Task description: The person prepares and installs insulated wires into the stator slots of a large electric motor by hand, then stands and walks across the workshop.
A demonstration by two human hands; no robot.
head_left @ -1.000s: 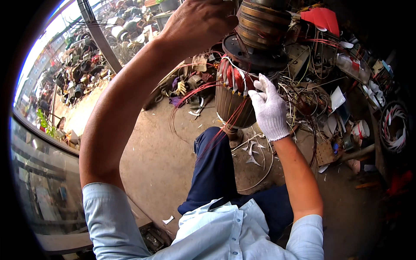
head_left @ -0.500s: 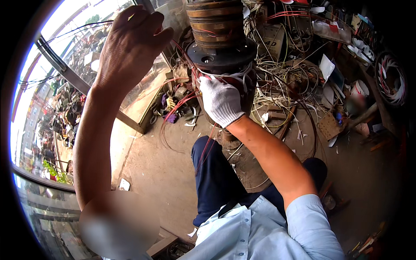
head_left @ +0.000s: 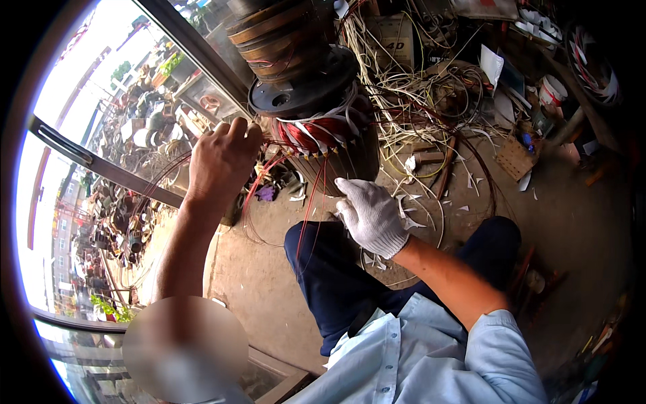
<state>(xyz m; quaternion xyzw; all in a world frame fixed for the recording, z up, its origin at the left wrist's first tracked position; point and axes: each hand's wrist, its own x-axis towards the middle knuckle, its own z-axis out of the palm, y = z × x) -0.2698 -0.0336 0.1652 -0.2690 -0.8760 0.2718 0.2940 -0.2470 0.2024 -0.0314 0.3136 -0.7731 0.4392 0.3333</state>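
wound rotor (head_left: pixel 311 135): on end beyond the knees (head_left: pixel 313 249), likely for all-round reach
left hand (head_left: pixel 225 158): closed on thin wires (head_left: pixel 168 168), apparently to hold them clear
right hand (head_left: pixel 370 214): gloved, loosely parted, seemingly empty

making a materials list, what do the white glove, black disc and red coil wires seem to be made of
White glove: knitted yarn, perhaps cotton; matte, with a ribbed cuff.
Black disc: probably painted or dark metal; smooth with a faint sheen, though hard plastic is possible.
Red coil wires: likely enamelled copper; thin, glossy, bundled strands.
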